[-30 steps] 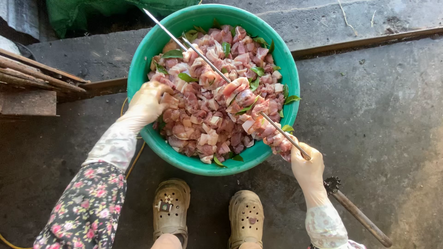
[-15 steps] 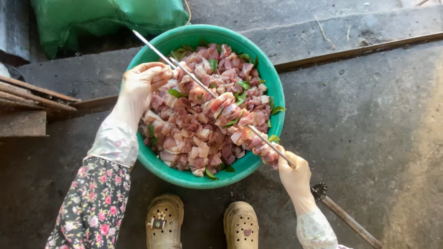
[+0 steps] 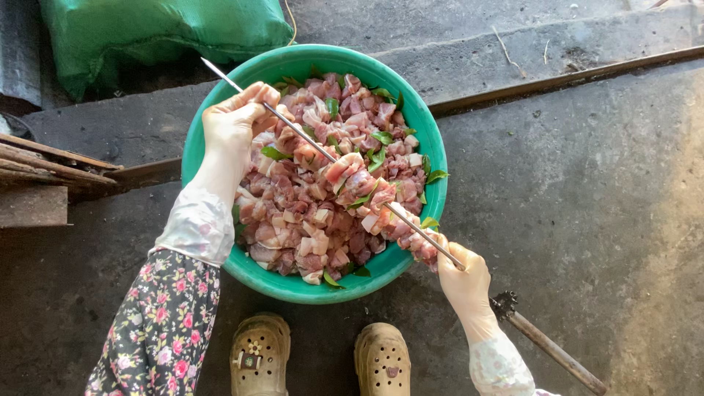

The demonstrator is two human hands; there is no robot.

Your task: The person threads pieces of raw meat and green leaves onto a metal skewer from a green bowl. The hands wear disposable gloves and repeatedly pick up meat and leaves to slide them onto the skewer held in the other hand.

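Left hand point(image 3: 236, 126) pinches the skewer point(image 3: 308, 143) near its tip over the green basin point(image 3: 198, 147); right hand point(image 3: 465, 280) grips the handle end, fingers closed. Meat pieces point(image 3: 350, 174) sit mid-skewer. Best to keep it level and push chunks down snugly.

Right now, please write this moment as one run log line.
left hand: pinches skewer | right hand: grips skewer | meat in green basin
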